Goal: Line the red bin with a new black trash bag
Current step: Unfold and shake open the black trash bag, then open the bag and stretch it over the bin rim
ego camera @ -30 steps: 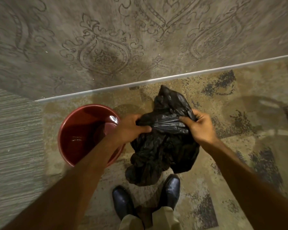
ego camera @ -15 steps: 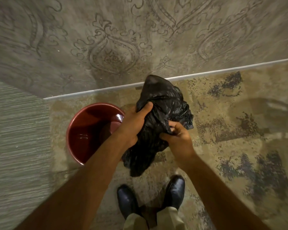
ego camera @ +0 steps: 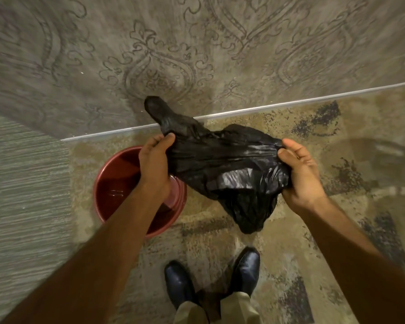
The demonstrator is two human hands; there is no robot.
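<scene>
A round red bin (ego camera: 117, 183) stands on the carpet at the lower left of the wall corner, open and with nothing visible inside; my left forearm crosses its right half. A crumpled black trash bag (ego camera: 222, 169) is stretched in the air between both hands, to the right of the bin. My left hand (ego camera: 154, 164) pinches the bag's left edge above the bin's right rim. My right hand (ego camera: 302, 174) grips the bag's right edge. A twisted tail of the bag sticks up toward the wall, and the rest sags down toward the floor.
A patterned wall (ego camera: 197, 54) runs behind the bin, met by a metal strip (ego camera: 290, 104) at the floor. A textured wall panel (ego camera: 21, 195) lies to the left. My two black shoes (ego camera: 211, 277) stand on the mottled carpet (ego camera: 337, 230) below the bag.
My hands have moved apart and pulled the bunched bag out wide between them. The right hand went rightward. The bag hangs spread rather than balled up.
</scene>
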